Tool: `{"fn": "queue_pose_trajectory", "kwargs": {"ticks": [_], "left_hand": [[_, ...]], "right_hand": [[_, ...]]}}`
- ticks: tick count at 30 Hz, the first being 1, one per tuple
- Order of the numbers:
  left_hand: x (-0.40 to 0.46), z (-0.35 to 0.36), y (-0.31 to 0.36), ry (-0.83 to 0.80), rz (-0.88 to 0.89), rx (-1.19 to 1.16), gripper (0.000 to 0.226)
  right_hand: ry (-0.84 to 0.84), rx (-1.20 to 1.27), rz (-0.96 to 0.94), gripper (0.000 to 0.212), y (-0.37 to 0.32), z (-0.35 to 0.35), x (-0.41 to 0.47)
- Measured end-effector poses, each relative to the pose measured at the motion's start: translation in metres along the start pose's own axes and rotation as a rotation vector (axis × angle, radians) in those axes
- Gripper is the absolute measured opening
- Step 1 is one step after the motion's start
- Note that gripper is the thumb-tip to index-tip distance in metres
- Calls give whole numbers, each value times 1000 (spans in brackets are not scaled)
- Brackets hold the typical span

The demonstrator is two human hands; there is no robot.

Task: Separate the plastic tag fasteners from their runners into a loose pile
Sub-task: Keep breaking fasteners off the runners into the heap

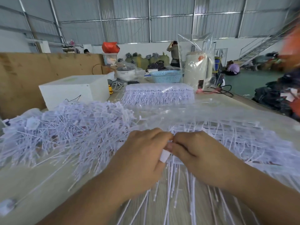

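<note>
Along the left edge of the tabletop [40, 179] lies the loose pile [65, 127] of separated fasteners, a broad tangle of thin white stems reaching in toward the middle. Behind it, near the far left corner, stands a white box [74, 90].

At the near middle, the left hand [139, 161] has its fingers curled tight around the head end of a strip of fasteners [164, 155], with a small white tab showing between thumb and fingers. The right hand [194, 150] meets it fingertip to fingertip, thumb and fingers pinched narrow on the same strip. The stems hang from this grip toward the near edge, fanned out over the table. Which part is the runner and which the fastener head cannot be told under the fingers.

To do this step well, I would keep both pinches close together at the joint, so the snap happens at the thin neck and the stem does not bend. A short twist is probably safer than a straight pull. The freed pieces should then go left to the pile.

To the right lie more unseparated strips [235, 138] under clear plastic wrap. At the far middle sits a wrapped bundle [158, 95], and behind it a blue basket [167, 76].
</note>
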State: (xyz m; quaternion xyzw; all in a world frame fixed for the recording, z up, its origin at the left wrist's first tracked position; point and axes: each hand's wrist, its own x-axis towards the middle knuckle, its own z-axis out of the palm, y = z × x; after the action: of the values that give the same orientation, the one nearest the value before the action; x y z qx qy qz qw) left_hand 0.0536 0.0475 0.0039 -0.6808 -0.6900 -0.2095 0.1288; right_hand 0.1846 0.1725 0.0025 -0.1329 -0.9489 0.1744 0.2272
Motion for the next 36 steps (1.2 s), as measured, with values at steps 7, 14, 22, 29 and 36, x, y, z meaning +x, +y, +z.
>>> {"fn": "queue_pose_trajectory", "kwargs": {"ticks": [7, 14, 22, 29, 36], "left_hand": [[1, -9, -13, 86, -4, 180, 17], [-4, -34, -41, 148, -125, 290, 26], [-6, -39, -56, 456, -228, 122, 20], [-7, -41, -53, 517, -352, -3, 16], [-11, -46, -70, 563, -492, 239, 26]], "right_hand": [[26, 227, 2, 24, 0, -3, 0], [-192, 105, 86, 40, 1, -14, -3], [-171, 150, 74, 38, -2, -19, -4], [14, 206, 42, 27, 1, -23, -5], [18, 67, 46, 10, 2, -12, -1]]}}
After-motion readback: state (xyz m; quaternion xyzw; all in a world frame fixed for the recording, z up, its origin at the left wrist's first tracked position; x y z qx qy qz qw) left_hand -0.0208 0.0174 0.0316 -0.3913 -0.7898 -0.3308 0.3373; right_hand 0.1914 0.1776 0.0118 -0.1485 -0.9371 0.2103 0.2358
